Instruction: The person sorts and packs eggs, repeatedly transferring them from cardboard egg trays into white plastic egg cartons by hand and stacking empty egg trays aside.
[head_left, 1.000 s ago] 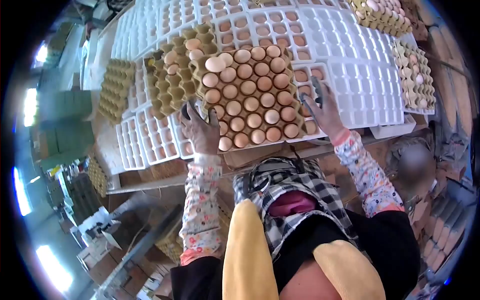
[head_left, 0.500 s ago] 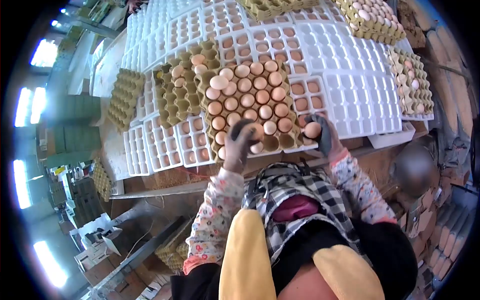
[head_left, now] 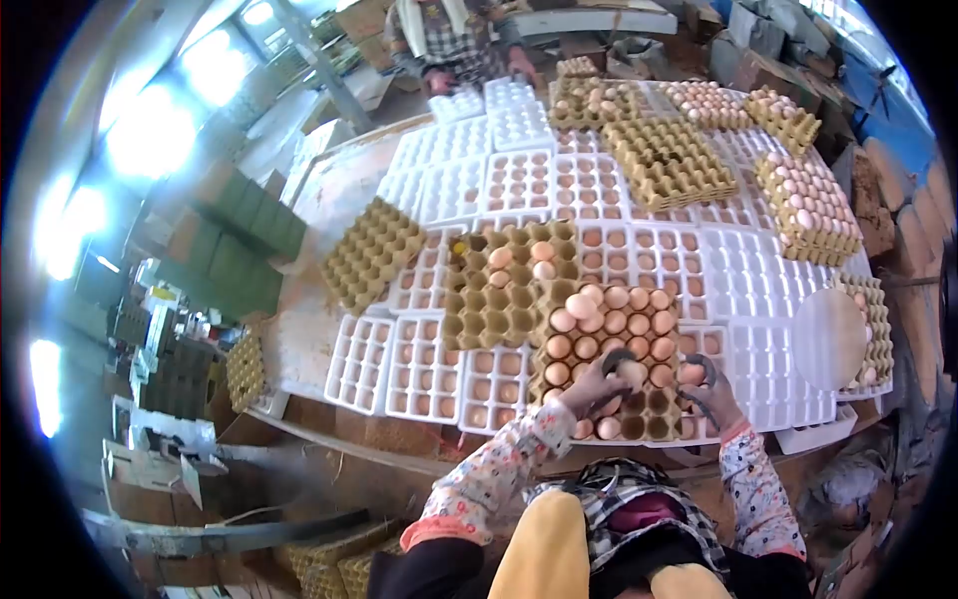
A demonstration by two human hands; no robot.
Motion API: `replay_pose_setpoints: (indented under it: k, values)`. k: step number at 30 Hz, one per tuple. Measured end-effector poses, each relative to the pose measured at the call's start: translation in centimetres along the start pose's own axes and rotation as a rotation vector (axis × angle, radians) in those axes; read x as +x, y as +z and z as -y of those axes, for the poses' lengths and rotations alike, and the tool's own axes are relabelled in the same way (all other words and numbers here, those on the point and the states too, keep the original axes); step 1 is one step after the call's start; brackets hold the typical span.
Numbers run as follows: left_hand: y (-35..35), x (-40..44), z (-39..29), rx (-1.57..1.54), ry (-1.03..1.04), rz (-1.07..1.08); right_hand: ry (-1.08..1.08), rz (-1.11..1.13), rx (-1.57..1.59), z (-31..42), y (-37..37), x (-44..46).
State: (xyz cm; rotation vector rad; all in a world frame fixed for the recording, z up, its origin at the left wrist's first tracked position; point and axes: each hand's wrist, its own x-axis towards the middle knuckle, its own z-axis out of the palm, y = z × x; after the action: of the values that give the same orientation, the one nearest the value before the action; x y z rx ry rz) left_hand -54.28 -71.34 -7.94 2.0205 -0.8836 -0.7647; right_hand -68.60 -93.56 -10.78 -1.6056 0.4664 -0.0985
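Both my hands wear dark gloves. My left hand [head_left: 596,387] is closed around a pale egg [head_left: 631,375] above a brown pulp egg tray [head_left: 649,424]. Most of this tray's cells hold eggs, but several at the front right are bare. A few eggs lie on top at its back left corner. My right hand [head_left: 717,394] grips a brown egg [head_left: 691,373] just right of the pulp tray, over a white plastic egg tray [head_left: 711,339]. That tray is partly hidden by the hand.
White plastic trays, some filled, cover much of the table. Other pulp trays include one holding a few eggs [head_left: 489,319], an eggless one [head_left: 373,255], a stack [head_left: 671,160] and an egg-filled stack [head_left: 808,208]. Across the table, a person's hands [head_left: 521,65] are near white trays.
The view has tilted up, bringing the person across the table into sight. My left hand has moved right over the pulp tray, where more front cells show bare. Both hands still hold eggs.
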Motion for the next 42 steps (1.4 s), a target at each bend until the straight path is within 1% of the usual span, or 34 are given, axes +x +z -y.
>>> replay_pose_setpoints:
  k: [1, 3, 5, 6, 7, 8, 9, 10, 11, 12, 13, 14, 15, 16, 17, 18, 19, 20, 21, 22, 23, 24, 25, 26, 27, 29, 30, 33, 34, 37, 38, 41, 42]
  values:
    - [-0.4, 0.1, -1.1, 0.076, -0.018, 0.006, -0.089, -0.015, -0.595, 1.0, 0.7, 0.1]
    - [-0.5, 0.9, -3.5, 0.225, -0.042, 0.036, 0.079, 0.055, -1.185, 4.6, 4.0, 0.5]
    - [1.4, 1.8, -5.1, 0.899, 0.076, 0.101, -0.331, -0.091, -1.555, 1.5, 4.0, 2.2]
    - [3.1, 2.6, -4.9, 1.059, 0.110, 0.142, -0.251, -0.056, -1.413, -1.9, 3.1, 3.6]
    - [4.6, 3.7, -3.2, 1.081, 0.108, 0.132, -0.158, -0.033, -1.273, -4.5, 1.2, 4.5]
    - [6.7, 5.0, -0.3, 1.060, 0.114, 0.094, -0.031, 0.101, -0.666, -4.4, -0.5, 5.0]
    - [8.0, 5.9, 1.8, 1.024, 0.122, 0.051, 0.084, 0.173, -0.047, -4.5, -1.7, 4.7]
    - [6.5, 4.9, 0.3, 1.023, 0.174, 0.034, 0.019, 0.246, 0.267, -3.1, -2.7, 1.8]
    - [6.3, 5.5, 0.6, 1.107, 0.115, 0.133, -0.072, 0.302, 0.587, -0.7, -3.3, -0.6]
    - [6.0, 6.0, 0.9, 1.187, 0.063, 0.237, -0.039, 0.203, 0.650, 0.2, -3.6, -1.2]
    - [5.3, 5.1, 1.1, 0.999, 0.165, -0.046, 0.012, 0.206, 0.709, 0.6, -4.6, -1.1]
    - [3.8, 4.8, -2.3, 0.881, 0.069, -0.056, 0.063, 0.206, 0.768, 1.0, -5.6, -1.1]
    - [3.0, 4.6, -3.5, 0.715, 0.011, -0.053, 0.198, 0.203, 0.904, 0.4, -6.8, -0.9]
    - [2.5, 4.5, -5.4, 0.536, -0.097, -0.119, 0.336, 0.180, 1.042, 0.0, -8.0, -0.8]
    - [3.6, 5.3, -3.5, -0.004, -0.179, -0.109, 0.226, 0.241, 0.809, -0.2, -10.0, -1.3]
    - [4.6, 6.0, -1.5, -0.537, -0.269, -0.155, 0.235, 0.231, 0.798, -1.9, -11.8, -2.1]
    - [5.9, 7.3, -2.9, -0.584, -0.239, -0.218, 0.246, 0.231, 0.782, -3.6, -13.7, -2.7]
    - [7.3, 8.6, -4.2, -0.630, -0.205, -0.280, 0.153, 0.247, 0.700, -4.7, -15.9, -3.4]
    - [9.3, 10.5, -10.1, -0.621, -0.286, -0.196, 0.192, 0.124, 0.732, -5.3, -17.6, -3.8]
    - [11.2, 12.7, -11.3, -0.149, -0.062, -0.123, 0.313, 0.059, 0.612, -5.5, -19.9, -3.1]
    - [13.2, 14.9, -12.5, 0.321, 0.161, -0.164, 0.431, -0.003, 0.483, -5.3, -22.1, -1.8]
    - [15.2, 17.3, -12.2, 0.589, 0.325, -0.150, 0.324, -0.034, 0.233, -4.3, -23.6, -0.9]
    - [16.1, 19.3, -13.4, 0.740, 0.378, -0.072, 0.206, -0.064, -0.016, -3.3, -25.0, 0.2]
    - [17.4, 21.4, -13.8, 0.868, 0.281, -0.037, -0.085, -0.102, -0.509, -2.9, -26.1, 1.8]
    - [18.3, 23.4, -13.9, 0.997, 0.183, -0.002, -0.117, -0.044, -0.604, -2.9, -26.8, 3.3]
    - [18.1, 25.9, -13.7, 1.102, 0.091, -0.026, -0.346, 0.065, -0.914, -2.5, -27.2, 6.8]
    - [17.7, 27.0, -13.4, 1.157, 0.043, -0.031, -0.310, 0.074, -1.034, -2.2, -26.5, 8.5]
    - [16.0, 30.0, -11.8, 1.186, -0.033, 0.220, -0.110, 0.164, -1.057, -1.6, -25.0, 13.7]
    - [15.9, 30.7, -10.1, 1.249, 0.031, 0.226, -0.130, 0.174, -1.136, -3.0, -24.7, 14.6]
    - [14.3, 32.0, -9.0, 0.865, 0.137, 0.124, 0.000, 0.160, -0.985, -2.3, -25.4, 15.1]
    - [13.7, 32.6, -9.8, 0.830, 0.071, 0.165, -0.047, 0.097, -0.906, -2.6, -26.2, 15.3]
    - [15.0, 35.1, -10.3, 0.693, 0.123, -0.034, 0.001, -0.172, -0.059, -5.4, -27.4, 17.6]
    - [16.7, 36.3, -11.1, 0.470, 0.166, -0.211, -0.061, -0.326, -0.014, -4.9, -27.1, 18.3]
